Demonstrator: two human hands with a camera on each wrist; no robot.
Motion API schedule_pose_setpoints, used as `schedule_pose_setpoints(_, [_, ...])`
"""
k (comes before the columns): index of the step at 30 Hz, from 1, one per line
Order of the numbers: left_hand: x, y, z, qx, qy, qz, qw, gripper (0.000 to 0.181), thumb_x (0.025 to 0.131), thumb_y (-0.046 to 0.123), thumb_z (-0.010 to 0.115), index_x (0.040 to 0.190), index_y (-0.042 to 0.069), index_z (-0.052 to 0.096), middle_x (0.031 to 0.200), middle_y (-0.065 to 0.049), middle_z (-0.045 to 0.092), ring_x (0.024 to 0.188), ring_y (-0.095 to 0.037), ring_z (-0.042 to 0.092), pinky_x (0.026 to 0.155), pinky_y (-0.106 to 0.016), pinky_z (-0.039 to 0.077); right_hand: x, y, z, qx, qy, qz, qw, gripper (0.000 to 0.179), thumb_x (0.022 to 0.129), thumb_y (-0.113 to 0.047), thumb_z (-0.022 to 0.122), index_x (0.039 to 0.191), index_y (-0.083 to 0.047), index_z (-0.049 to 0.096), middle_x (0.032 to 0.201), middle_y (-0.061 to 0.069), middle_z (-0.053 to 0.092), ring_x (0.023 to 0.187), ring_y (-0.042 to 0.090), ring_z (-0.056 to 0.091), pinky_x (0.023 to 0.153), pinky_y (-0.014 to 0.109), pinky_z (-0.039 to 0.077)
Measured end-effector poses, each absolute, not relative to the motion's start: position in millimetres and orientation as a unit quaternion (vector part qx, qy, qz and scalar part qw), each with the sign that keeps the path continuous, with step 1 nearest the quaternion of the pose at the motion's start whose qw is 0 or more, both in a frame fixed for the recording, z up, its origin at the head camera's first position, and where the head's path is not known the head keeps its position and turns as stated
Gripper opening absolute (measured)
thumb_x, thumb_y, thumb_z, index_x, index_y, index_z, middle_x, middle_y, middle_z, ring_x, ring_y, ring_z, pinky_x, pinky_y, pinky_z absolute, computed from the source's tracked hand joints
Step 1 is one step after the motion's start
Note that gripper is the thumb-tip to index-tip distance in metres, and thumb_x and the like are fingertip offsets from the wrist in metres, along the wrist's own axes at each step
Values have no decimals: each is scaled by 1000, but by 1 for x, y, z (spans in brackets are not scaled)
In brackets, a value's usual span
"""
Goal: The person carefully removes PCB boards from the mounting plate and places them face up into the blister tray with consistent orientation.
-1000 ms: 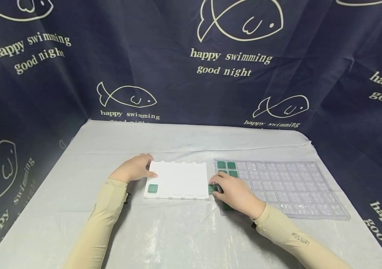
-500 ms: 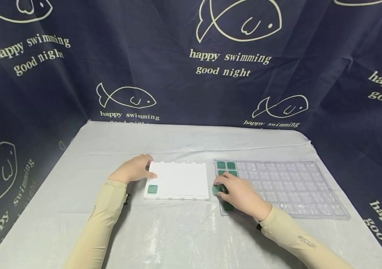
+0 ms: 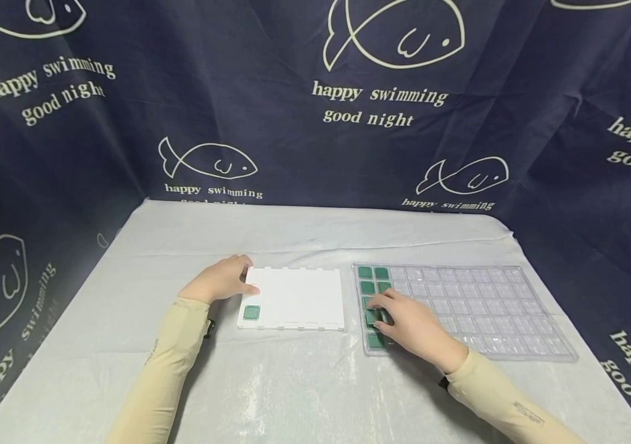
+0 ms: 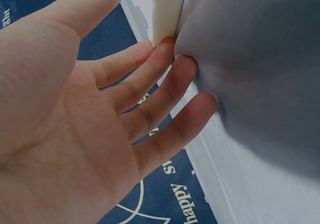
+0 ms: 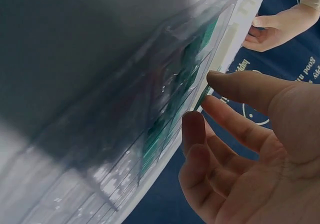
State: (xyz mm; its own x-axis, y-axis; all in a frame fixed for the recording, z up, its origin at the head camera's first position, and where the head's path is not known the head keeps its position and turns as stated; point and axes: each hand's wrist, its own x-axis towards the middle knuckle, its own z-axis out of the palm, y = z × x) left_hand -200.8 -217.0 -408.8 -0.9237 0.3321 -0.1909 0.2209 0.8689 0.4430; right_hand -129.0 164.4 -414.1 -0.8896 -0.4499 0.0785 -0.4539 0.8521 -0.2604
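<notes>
A small green circuit board (image 3: 371, 317) is pinched between the thumb and fingers of my right hand (image 3: 411, 322), low over the left columns of the clear compartment tray (image 3: 549, 349). In the right wrist view its thin green edge (image 5: 202, 97) shows at the fingertips. My left hand (image 3: 219, 280) holds the left edge of a flat white board (image 3: 300, 296), thumb on top and fingers along the side. Another green square (image 3: 251, 312) lies at the white board's near left corner. In the left wrist view, fingertips touch the board's pale edge (image 4: 167, 14).
Several green squares (image 3: 367, 288) sit in the tray's two left columns; my right hand hides some of them. Transparent compartments fill the tray further right. A pale cloth (image 3: 304, 382) covers the table, and a dark blue fish-print curtain (image 3: 293, 135) surrounds it behind and at the sides.
My right hand has moved right, from beside the white board to over the tray, with the green circuit board in its fingers. The left hand has stayed put.
</notes>
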Motion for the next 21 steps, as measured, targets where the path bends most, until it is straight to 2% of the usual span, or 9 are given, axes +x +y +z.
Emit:
schedule_pose_setpoints(5, [-201,-217,-410,143,958,212,131,52,87,30,80,123,-1,57,119,-17,65,111,-33,62,103,-52,49,-127,172,-416,225,-965,137,3,29,85,-15,79,113,-13,71,115,6,70,100,26,71,80,46,59])
schedule_pose_setpoints(12, [-202,-218,-411,145,958,211,129,54,87,31,79,124,-1,57,121,-17,65,115,-34,61,104,-53,49,-125,184,-416,215,-967,133,5,31,85,-16,79,114,-14,71,111,4,70,94,23,71,75,44,59])
schedule_pose_setpoints(21, [-203,-219,-412,149,957,212,128,53,87,31,79,123,-1,58,121,-17,65,115,-34,61,104,-52,49,-124,196,-416,212,-969,126,11,31,83,-16,81,112,-15,71,110,2,70,93,24,71,75,46,59])
